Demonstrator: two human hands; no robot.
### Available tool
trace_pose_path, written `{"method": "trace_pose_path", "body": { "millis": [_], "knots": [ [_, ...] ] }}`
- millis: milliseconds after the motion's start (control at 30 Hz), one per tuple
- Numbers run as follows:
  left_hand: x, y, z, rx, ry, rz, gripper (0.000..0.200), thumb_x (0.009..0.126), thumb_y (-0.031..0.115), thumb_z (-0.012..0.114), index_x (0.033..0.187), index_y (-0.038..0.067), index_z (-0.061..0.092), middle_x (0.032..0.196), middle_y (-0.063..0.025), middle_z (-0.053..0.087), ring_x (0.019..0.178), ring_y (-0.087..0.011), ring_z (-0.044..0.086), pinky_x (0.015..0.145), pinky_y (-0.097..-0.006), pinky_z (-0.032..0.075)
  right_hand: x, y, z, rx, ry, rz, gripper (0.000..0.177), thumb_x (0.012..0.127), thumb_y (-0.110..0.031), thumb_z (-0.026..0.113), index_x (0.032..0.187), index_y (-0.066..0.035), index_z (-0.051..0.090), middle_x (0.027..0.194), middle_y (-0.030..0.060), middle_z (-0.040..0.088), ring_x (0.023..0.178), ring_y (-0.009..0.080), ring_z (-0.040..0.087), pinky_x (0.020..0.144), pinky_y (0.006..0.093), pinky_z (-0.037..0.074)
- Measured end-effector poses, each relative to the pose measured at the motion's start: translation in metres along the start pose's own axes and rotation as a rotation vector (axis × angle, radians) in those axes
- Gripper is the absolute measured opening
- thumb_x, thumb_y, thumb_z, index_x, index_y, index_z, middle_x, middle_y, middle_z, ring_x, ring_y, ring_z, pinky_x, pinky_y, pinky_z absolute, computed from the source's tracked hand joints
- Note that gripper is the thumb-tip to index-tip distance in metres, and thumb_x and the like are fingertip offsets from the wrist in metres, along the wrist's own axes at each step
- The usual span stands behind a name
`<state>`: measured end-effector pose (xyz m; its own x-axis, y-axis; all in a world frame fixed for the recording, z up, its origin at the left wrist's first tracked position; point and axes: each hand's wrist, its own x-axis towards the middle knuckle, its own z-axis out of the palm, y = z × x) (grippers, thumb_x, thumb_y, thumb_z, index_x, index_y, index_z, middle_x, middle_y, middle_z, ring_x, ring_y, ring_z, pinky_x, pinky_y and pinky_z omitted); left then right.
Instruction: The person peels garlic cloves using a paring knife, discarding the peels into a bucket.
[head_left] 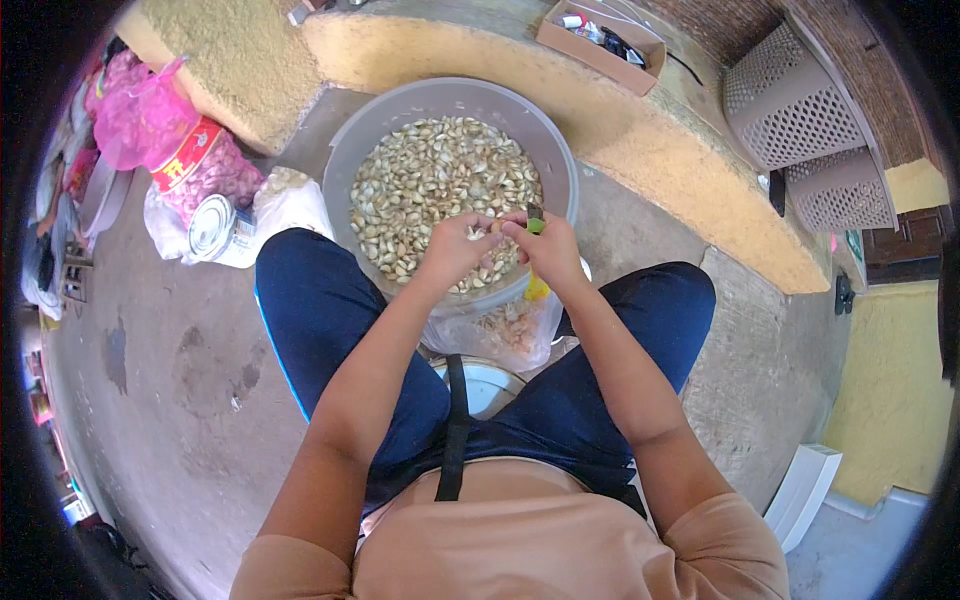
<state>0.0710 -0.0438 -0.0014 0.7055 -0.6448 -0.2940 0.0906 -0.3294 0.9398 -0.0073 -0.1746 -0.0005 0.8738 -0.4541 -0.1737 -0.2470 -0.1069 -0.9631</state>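
A wide grey tub (345,150) stands between and beyond my knees, holding many pale cloves (425,165) that look like garlic. Over its near right part my two hands meet. My left hand (462,245) pinches a small clove (497,227) at the fingertips. My right hand (545,245) is closed around a small knife (536,222) with a green part and a dark end, its fingertips at the same clove. Below the hands a clear plastic bag (515,335) with peelings hangs at the tub's near edge, with something yellow at its top.
Pink net sacks (205,175) and a metal can (212,228) stand at the left. A low yellow ledge (600,130) runs behind the tub, bearing a cardboard box (600,45). Grey perforated baskets (800,110) are at the upper right, a white object (803,498) at the lower right.
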Motion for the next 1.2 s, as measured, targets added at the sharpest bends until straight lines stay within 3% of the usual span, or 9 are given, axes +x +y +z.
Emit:
{"method": "trace_pose_path", "body": {
  "millis": [100, 200, 300, 600, 700, 900, 1000, 1100, 1200],
  "knots": [
    [0.000, -0.001, 0.000, 0.011, -0.003, 0.023, 0.022, 0.074, 0.018, 0.064, 0.086, 0.000, 0.059, 0.073, -0.0069, 0.060, 0.051, -0.0111, 0.059, 0.047, -0.0229, 0.044, 0.004, 0.008, -0.002, -0.113, 0.011, -0.007, 0.020, 0.073, -0.017, 0.064, 0.082, 0.000, 0.060, 0.058, 0.0078, 0.059, 0.048, 0.0137, 0.054, 0.045, 0.0277, 0.042],
    [0.000, 0.001, -0.003, 0.053, -0.040, -0.013, 0.022, 0.074, 0.018, 0.064, 0.085, 0.000, 0.059, 0.072, -0.0063, 0.060, 0.050, -0.0110, 0.058, 0.045, -0.0226, 0.043, 0.008, 0.011, -0.004, -0.340, 0.113, -0.213, 0.018, 0.072, -0.017, 0.064, 0.081, -0.001, 0.061, 0.061, 0.0107, 0.060, 0.053, 0.0197, 0.058, 0.051, 0.0318, 0.044],
    [0.000, -0.001, -0.004, -0.001, -0.088, -0.061, 0.024, 0.075, 0.022, 0.063, 0.088, 0.003, 0.058, 0.072, -0.0042, 0.060, 0.050, -0.0092, 0.057, 0.038, -0.0202, 0.037, 0.011, 0.013, -0.009, -0.232, 0.090, -0.151, 0.016, 0.072, -0.017, 0.063, 0.080, -0.002, 0.062, 0.064, 0.0123, 0.061, 0.058, 0.0232, 0.059, 0.055, 0.0338, 0.045],
    [0.001, -0.001, -0.007, -0.097, -0.079, -0.100, 0.023, 0.075, 0.021, 0.062, 0.090, 0.004, 0.058, 0.072, -0.0034, 0.059, 0.051, -0.0091, 0.057, 0.035, -0.0198, 0.034, 0.011, 0.003, -0.018, -0.175, 0.065, -0.011, 0.020, 0.072, -0.021, 0.064, 0.077, -0.001, 0.061, 0.050, 0.0066, 0.054, 0.044, 0.0120, 0.053, 0.044, 0.0285, 0.042],
    [0.003, -0.002, -0.010, -0.068, -0.024, -0.076, 0.023, 0.075, 0.020, 0.063, 0.090, 0.003, 0.058, 0.071, -0.0030, 0.059, 0.050, -0.0085, 0.056, 0.035, -0.0198, 0.034, 0.008, -0.005, -0.026, -0.285, 0.031, 0.042, 0.026, 0.072, -0.023, 0.064, 0.074, 0.002, 0.059, 0.053, 0.0101, 0.056, 0.046, 0.0183, 0.055, 0.045, 0.0312, 0.043],
    [0.005, -0.001, -0.014, -0.119, 0.014, 0.028, 0.021, 0.073, 0.017, 0.065, 0.087, 0.003, 0.058, 0.071, -0.0013, 0.058, 0.049, -0.0058, 0.054, 0.035, -0.0183, 0.034, 0.004, 0.022, -0.024, -0.983, -0.314, -0.203, 0.020, 0.067, -0.015, 0.062, 0.077, 0.003, 0.060, 0.073, 0.0216, 0.059, 0.071, 0.0327, 0.059, 0.062, 0.0390, 0.047],
    [0.005, -0.002, -0.014, -0.139, 0.008, 0.039, 0.019, 0.073, 0.016, 0.065, 0.087, 0.004, 0.059, 0.071, -0.0017, 0.059, 0.050, -0.0056, 0.054, 0.036, -0.0187, 0.035, -0.002, 0.037, -0.009, -1.206, -0.620, 0.013, 0.020, 0.062, -0.010, 0.063, 0.079, 0.000, 0.062, 0.082, 0.0211, 0.060, 0.080, 0.0306, 0.060, 0.069, 0.0382, 0.048],
    [0.004, 0.001, -0.013, -0.163, 0.001, 0.063, 0.018, 0.073, 0.014, 0.065, 0.086, 0.004, 0.058, 0.071, -0.0011, 0.058, 0.050, -0.0052, 0.053, 0.035, -0.0175, 0.033, -0.005, 0.061, 0.002, -1.268, -0.601, 0.142, 0.023, 0.059, -0.009, 0.066, 0.080, -0.001, 0.064, 0.088, 0.0178, 0.061, 0.083, 0.0295, 0.060, 0.070, 0.0373, 0.048],
    [0.001, 0.004, -0.015, -0.212, -0.031, 0.075, 0.018, 0.073, 0.012, 0.065, 0.087, 0.005, 0.057, 0.070, -0.0005, 0.057, 0.050, -0.0048, 0.052, 0.035, -0.0165, 0.032, -0.004, 0.051, 0.002, -1.337, -0.839, 0.186, 0.025, 0.057, -0.009, 0.068, 0.081, -0.001, 0.064, 0.088, 0.0150, 0.062, 0.084, 0.0295, 0.060, 0.070, 0.0377, 0.048]
  ]
}}
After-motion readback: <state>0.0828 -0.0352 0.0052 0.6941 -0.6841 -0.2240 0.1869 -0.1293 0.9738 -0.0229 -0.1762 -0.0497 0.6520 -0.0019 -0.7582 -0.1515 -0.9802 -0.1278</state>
